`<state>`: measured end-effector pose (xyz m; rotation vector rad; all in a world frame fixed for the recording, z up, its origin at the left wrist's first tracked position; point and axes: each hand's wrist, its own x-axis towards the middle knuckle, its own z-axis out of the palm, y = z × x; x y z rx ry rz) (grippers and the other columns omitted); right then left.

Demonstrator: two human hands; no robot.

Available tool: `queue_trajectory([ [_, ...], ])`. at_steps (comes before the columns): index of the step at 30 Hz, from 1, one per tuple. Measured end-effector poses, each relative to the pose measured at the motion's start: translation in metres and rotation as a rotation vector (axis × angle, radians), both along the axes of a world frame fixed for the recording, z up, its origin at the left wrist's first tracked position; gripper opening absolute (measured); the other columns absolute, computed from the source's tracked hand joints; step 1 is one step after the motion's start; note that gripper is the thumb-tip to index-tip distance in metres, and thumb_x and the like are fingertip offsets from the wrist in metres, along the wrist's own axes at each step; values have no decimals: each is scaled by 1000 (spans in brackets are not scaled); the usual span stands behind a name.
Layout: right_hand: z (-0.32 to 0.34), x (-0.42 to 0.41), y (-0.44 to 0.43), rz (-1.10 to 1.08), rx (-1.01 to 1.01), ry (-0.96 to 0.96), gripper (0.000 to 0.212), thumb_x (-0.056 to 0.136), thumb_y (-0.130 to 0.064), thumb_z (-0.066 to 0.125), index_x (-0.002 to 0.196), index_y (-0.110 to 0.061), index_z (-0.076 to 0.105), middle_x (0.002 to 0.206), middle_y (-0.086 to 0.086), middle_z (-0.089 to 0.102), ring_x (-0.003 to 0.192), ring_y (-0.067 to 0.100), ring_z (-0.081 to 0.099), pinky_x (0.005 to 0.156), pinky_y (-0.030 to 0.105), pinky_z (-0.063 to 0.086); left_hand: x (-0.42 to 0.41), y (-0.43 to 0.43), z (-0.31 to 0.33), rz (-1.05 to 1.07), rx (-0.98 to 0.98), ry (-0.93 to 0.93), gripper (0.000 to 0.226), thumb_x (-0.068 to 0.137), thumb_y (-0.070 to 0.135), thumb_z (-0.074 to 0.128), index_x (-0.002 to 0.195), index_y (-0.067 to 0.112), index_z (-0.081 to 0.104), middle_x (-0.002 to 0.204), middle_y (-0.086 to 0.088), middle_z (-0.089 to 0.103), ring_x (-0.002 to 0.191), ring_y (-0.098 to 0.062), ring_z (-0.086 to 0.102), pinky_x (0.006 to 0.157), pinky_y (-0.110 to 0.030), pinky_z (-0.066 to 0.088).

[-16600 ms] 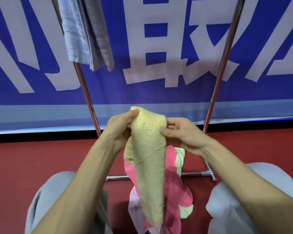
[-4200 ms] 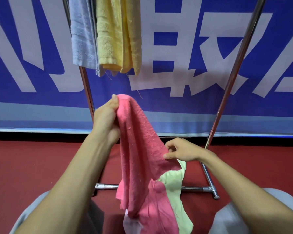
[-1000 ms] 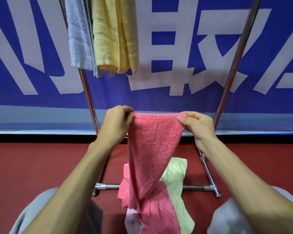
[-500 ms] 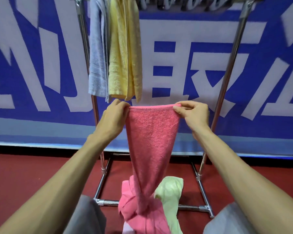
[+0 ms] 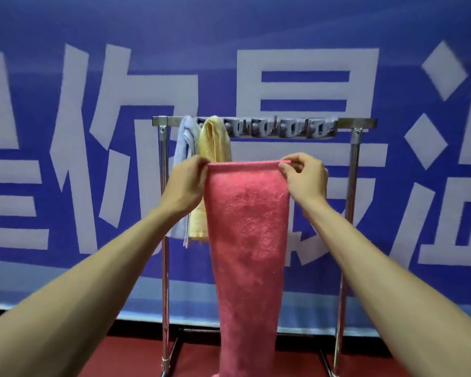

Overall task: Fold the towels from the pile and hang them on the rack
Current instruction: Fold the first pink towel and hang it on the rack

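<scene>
A pink towel (image 5: 246,240) hangs long and flat in front of me, its top edge held level below the rack's top bar. My left hand (image 5: 186,183) pinches the top left corner and my right hand (image 5: 303,178) pinches the top right corner. The metal rack (image 5: 359,123) stands behind it, with a row of grey clips along the bar. A pale blue towel (image 5: 184,142) and a yellow towel (image 5: 215,140) hang over the bar's left part. The pile on the floor is out of view.
A blue banner with large white characters (image 5: 305,77) fills the wall behind the rack. The rack's right upright (image 5: 348,227) and left upright (image 5: 164,268) run down to a red floor (image 5: 125,360).
Both hands have lifted the pink towel higher, towards the rack's top bar. The view has tilted up, so the bar now shows and the floor pile has dropped out of sight.
</scene>
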<state>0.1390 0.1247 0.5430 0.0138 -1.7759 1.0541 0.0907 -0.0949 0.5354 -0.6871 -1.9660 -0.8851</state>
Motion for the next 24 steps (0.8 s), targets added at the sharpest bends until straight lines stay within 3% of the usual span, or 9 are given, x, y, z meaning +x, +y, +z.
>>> queue_trajectory([
  [4,17,9,4,-56,51,63,9,87,-15,66,86,-21,73,82,-7,70,84,13,67,80,36,56,10,7,15,-45,29,79,21,96,7,49,109,3,65,100,-9,67,88,-19,61,81,-32,51],
  [8,27,26,11,-96,136,250,10,89,-15,63,90,-19,72,80,-8,67,79,12,64,70,32,56,20,9,25,-185,118,135,24,86,-9,58,102,4,69,91,-1,66,83,-11,62,77,-18,52],
  [11,26,28,21,-101,141,185,10,88,-16,64,89,-21,72,83,-5,70,82,15,65,73,37,57,20,11,26,-190,64,50,22,89,-4,56,99,8,70,90,-1,67,84,-14,64,74,-21,52],
  [15,18,23,27,-104,104,128,8,87,-17,66,88,-20,72,82,-6,68,84,15,66,78,40,57,20,22,21,-146,108,28,19,91,1,56,103,6,70,89,2,65,81,-12,62,67,-11,46],
  [17,15,21,29,-68,100,98,8,87,-15,66,91,-18,72,85,-5,68,85,14,66,80,38,57,17,25,16,-136,91,-40,20,93,5,54,106,6,69,92,0,66,80,-11,62,68,-14,49],
  [20,6,21,34,0,117,49,10,87,-13,67,94,-14,73,87,-4,68,86,11,65,82,30,56,10,24,6,-140,45,-135,21,95,11,52,109,7,68,97,-5,69,83,-16,64,78,-31,56],
  [24,-12,16,42,22,133,-36,10,86,-14,68,94,-14,74,88,-2,71,85,10,66,79,22,54,3,27,-13,-139,2,-216,21,95,10,50,106,7,67,89,-2,65,84,-23,66,80,-39,55],
])
